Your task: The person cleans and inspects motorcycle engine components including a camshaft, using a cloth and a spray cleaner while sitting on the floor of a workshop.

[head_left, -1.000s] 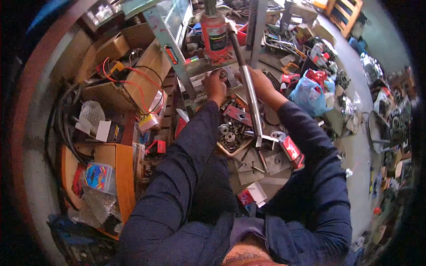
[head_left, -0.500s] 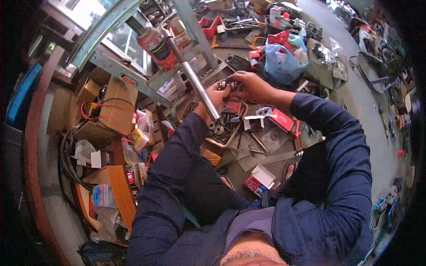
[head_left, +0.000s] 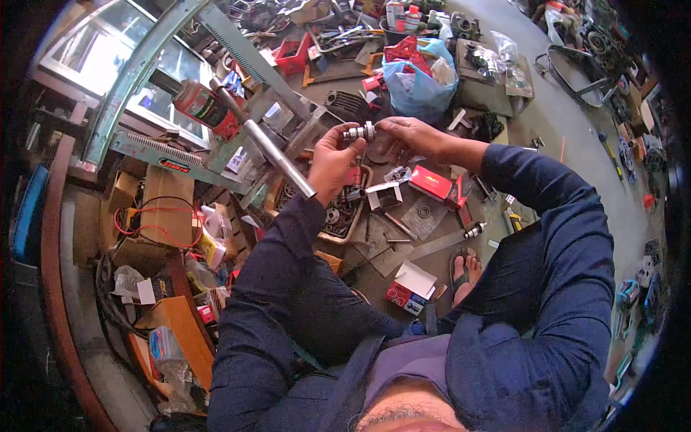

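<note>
While an open red-and-white carton (head_left: pixel 412 288) sits close to the person, between four and five o'clock from the view's centre, the left grip (head_left: pixel 332 164) pinches a small lobed metal shaft (head_left: pixel 360 132) at twelve o'clock. The right grip (head_left: pixel 421 138) is at the shaft's other end, though whether it pinches cannot be told. Beyond, a blue plastic bag (head_left: pixel 421 92) bulges at one o'clock and a red bottle jack (head_left: pixel 205 109) shows at ten.

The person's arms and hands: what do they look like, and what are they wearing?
Dark navy, long fabric sleeves, creased in folds, cover the arms; the right one ends short of the wrist. The left hand and right hand have no gloves.
</note>
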Available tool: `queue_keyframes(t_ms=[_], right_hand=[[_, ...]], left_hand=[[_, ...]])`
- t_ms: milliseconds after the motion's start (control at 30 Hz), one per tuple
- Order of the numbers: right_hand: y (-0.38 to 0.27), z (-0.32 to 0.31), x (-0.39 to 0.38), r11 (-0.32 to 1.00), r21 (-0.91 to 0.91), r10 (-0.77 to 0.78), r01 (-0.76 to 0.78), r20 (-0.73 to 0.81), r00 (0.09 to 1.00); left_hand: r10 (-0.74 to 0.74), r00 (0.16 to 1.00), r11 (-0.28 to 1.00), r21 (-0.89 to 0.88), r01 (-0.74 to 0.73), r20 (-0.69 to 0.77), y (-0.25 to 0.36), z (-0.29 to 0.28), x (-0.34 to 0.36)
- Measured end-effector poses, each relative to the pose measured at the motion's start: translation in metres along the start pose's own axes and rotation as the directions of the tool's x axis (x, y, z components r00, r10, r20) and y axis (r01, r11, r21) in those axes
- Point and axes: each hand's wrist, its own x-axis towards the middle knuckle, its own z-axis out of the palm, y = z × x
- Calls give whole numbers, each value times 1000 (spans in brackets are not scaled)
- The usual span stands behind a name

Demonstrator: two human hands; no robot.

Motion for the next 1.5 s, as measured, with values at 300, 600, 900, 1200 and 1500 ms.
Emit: queue_keyframes(t_ms=[300, 600, 900, 1200, 1500], right_hand=[[1, -11, 0, 999, -15, -44, 45, 57, 997], [-37, -12, -15, 957, -288, -5, 46, 141, 990], [-57, -24, -24, 819, -494, -251, 292, 149, 957], [-48, -9, -27, 670, -566, -450, 480, 205, 869], [-68, 11, -65, 706, -570, -445, 419, 103, 890]], left_hand=[[145, 984, 926, 335, -173, 105, 14, 28, -8], [623, 708, 342, 698, -629, 333, 23, 34, -15], [178, 968, 916, 330, -228, 177, 22, 38, -15], [384, 911, 727, 557, -400, 153, 36, 38, -29], [430, 875, 694, 540, -477, 222, 42, 51, -37]])
